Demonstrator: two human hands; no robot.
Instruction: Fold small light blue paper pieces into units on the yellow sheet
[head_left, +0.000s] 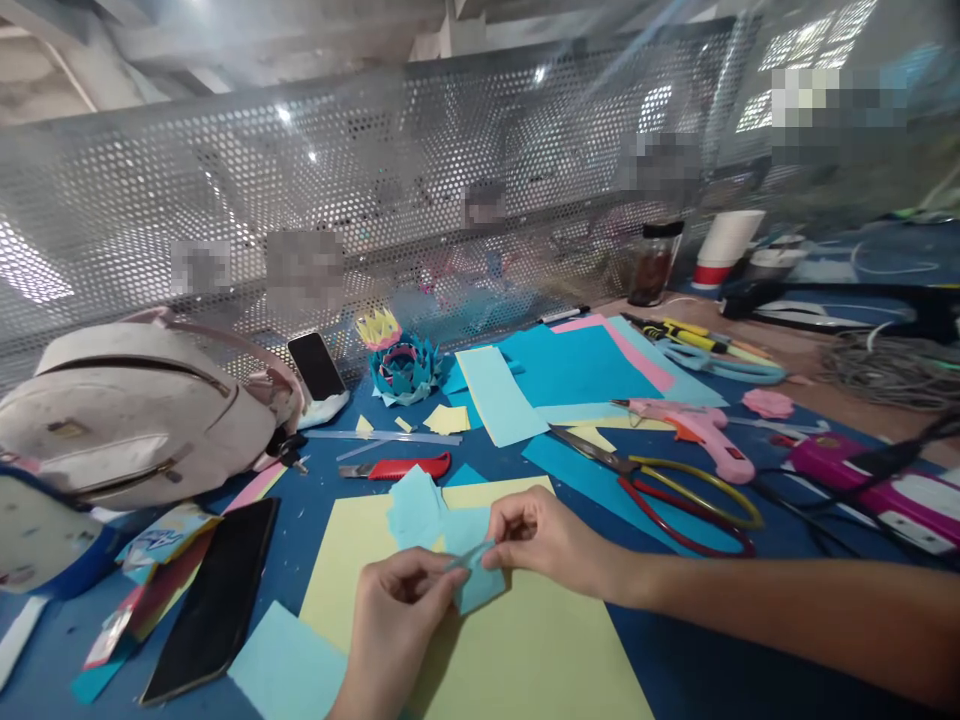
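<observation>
A small piece of light blue paper (pixel 480 590) is pinched between both hands above a large pale yellow sheet (pixel 555 640). My left hand (pixel 405 610) grips its left side, thumb against fingers. On the right side, my right hand (pixel 544 545) pinches the upper edge, which looks folded over. Just behind the hands lie more light blue paper pieces (pixel 417 508). Another light blue square (pixel 289 660) rests at the yellow sheet's lower left edge. Beyond the sheet is a red utility knife (pixel 405 467). Scissors (pixel 675 490) with red and yellow handles lie to the right.
A layered paper flower (pixel 405 370) stands at the back near a propped phone (pixel 317 366). A pink glue gun (pixel 697 425), blue sheets (pixel 577 365) and a magenta power strip (pixel 877 480) are on the right. A backpack (pixel 142 400) and a dark tablet-like slab (pixel 217 600) occupy the left.
</observation>
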